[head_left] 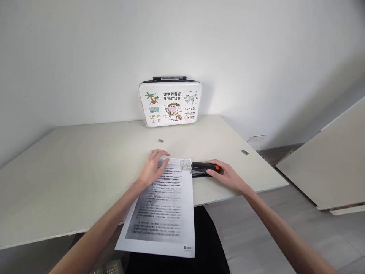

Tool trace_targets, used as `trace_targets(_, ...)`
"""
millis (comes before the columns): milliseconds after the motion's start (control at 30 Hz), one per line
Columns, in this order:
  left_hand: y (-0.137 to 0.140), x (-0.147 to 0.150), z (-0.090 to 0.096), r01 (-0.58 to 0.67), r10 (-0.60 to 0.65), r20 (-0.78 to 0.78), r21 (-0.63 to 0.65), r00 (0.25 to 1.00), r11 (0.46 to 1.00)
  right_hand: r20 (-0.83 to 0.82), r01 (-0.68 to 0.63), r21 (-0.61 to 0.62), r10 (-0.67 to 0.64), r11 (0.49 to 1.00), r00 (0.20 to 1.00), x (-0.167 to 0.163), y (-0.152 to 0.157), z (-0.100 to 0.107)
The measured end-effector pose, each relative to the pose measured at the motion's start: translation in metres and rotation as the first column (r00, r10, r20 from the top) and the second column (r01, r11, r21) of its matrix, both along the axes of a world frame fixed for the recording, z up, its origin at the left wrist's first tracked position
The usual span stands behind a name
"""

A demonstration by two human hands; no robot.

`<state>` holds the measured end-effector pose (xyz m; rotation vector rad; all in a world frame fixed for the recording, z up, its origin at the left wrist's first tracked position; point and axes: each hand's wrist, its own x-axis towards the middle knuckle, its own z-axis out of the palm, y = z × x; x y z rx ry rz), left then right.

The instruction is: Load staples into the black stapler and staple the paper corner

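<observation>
A printed sheet of paper point(159, 213) lies partly on the table, its lower part reaching past the front edge over my lap. My left hand point(155, 167) rests on the sheet's upper left part, fingers bent and apart, thumb toward the middle. At the sheet's upper right edge sits a black stapler point(202, 168) with an orange mark near its rear end. My right hand point(225, 176) is closed around that rear end. The stapler's nose meets the paper's edge; whether the paper lies between its jaws I cannot tell.
Two small strips of staples point(161, 141) point(244, 152) lie on the pale table point(71, 171). A white case point(171, 102) with cartoon prints and a black handle stands against the wall. At the right is another pale panel point(327, 163) above the grey floor.
</observation>
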<state>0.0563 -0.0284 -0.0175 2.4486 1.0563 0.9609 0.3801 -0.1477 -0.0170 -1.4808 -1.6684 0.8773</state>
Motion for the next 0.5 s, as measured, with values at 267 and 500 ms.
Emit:
trace_targets(267,-0.037,0.007,0.005,0.478,-0.490,-0.247,-0.113,0.836,0.871,0.108,0.071,-0.046,-0.065,0.996,0.992,-0.018,0.023,0.027)
trace_targets(500,-0.045,0.010,-0.003,0.454,-0.472,-0.344,-0.136,0.812,0.881,0.381,0.059,-0.104,-0.015,0.993,0.924,-0.056,0.046,0.044)
